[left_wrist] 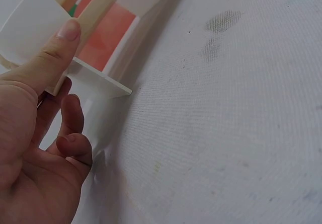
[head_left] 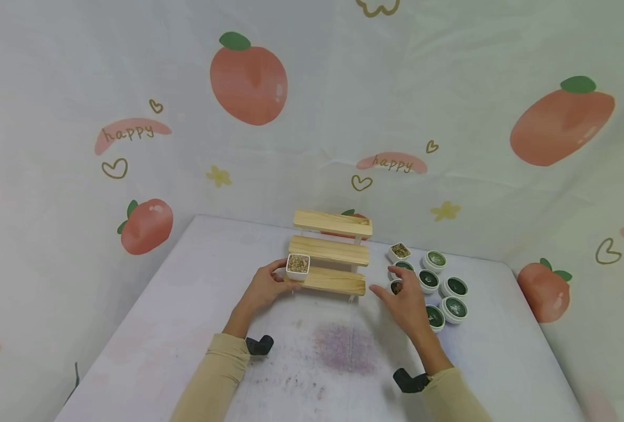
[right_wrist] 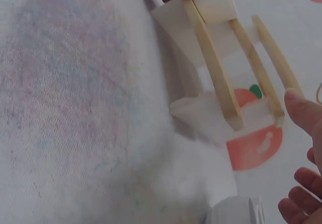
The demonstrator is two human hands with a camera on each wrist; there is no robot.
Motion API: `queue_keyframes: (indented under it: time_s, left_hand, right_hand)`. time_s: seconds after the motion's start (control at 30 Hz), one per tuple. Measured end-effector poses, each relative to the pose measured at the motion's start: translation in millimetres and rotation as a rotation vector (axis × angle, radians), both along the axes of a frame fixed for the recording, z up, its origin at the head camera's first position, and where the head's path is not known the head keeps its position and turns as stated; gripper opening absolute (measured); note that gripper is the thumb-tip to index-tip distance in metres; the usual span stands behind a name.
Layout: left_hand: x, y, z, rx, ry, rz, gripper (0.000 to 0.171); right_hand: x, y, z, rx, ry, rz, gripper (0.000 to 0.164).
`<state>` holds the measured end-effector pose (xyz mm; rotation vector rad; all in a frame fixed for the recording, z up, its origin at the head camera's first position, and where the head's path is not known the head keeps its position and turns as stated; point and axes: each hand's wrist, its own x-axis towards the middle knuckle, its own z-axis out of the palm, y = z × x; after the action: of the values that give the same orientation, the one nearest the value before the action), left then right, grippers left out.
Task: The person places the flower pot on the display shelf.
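Slightly left of and below the head view's centre, the left hand pinches a small white square pot filled with tan grit at the left end of the lowest board of a three-tiered pale wooden shelf. That board's long axis runs left to right, dipping slightly rightward, so the pot lies nearer the left hand. Beyond the shelf's right end, the right hand grips nothing, thumb and fingers apart, close to round white containers with dark green tops.
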<state>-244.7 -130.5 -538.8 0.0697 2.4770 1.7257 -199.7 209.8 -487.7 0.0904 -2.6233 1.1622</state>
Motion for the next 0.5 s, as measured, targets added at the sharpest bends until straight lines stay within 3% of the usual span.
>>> queue_keyframes:
  time_s: [0.2, 0.5]
  left_hand:
    - [1.5, 0, 2.4, 0.002, -0.001, -0.002, 0.076]
    - [0.0, 1, -0.2, 0.008, 0.004, 0.0, 0.077]
  right_hand:
    - [-3.4, 14, -7.7, 0.011, -0.005, -0.068, 0.07]
    - [-11.5, 30, -23.1, 0.114, -0.111, -0.122, 0.074]
